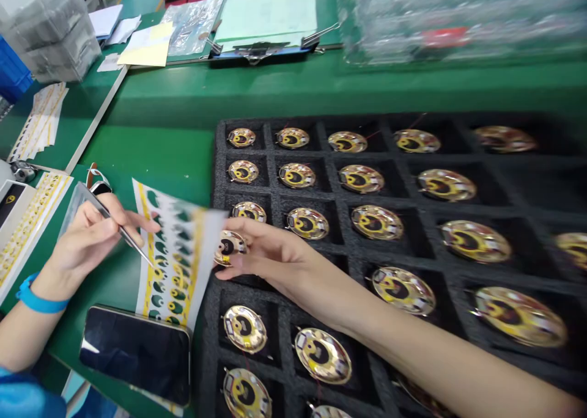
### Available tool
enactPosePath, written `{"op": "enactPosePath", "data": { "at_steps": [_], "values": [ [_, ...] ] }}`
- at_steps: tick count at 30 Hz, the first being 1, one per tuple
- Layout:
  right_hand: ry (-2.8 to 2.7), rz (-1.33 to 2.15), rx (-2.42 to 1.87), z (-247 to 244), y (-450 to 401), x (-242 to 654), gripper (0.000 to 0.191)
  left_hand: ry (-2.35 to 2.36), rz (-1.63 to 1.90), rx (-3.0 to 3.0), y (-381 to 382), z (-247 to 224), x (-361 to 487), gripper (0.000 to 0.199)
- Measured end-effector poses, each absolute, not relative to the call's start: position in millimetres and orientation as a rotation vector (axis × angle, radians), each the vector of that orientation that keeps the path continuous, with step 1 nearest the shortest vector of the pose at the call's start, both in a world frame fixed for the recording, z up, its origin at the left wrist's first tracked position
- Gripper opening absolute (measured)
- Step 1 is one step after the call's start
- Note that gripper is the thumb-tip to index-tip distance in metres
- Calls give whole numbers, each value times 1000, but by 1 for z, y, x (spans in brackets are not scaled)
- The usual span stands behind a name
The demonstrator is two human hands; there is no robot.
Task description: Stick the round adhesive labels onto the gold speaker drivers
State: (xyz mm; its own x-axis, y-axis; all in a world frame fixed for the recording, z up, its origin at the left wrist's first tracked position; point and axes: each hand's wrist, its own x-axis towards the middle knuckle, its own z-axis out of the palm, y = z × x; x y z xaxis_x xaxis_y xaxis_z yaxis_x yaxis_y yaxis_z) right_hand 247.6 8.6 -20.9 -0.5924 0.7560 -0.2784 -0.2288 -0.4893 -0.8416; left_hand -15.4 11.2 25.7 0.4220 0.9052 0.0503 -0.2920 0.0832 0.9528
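While the left hand (85,244) pinches tweezers (135,245) over the lengthwise label sheet (177,271), the right hand (263,250) pinches a gold disc (228,248) at the sheet's edge.

The label sheet (181,253) blurs toward its upper end at mid-frame, the right hand (275,253) partly hides a gold disc (228,248), and the black foam tray (367,189) runs off the right and bottom edges, its rightmost discs smeared.

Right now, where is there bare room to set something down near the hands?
Green mat shows above the sticker sheet beside the foam tray, and a green strip runs beyond the tray. Crowded: left hand, right hand, phone, gold discs.
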Motion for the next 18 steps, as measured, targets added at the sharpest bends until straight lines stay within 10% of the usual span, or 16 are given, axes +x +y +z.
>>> {"op": "enactPosePath", "data": {
  "at_steps": [18],
  "values": [
    [-1128,2015,-914,-11,-24,240,39,1183,979,1050,-22,25,28,29]
  ]
}}
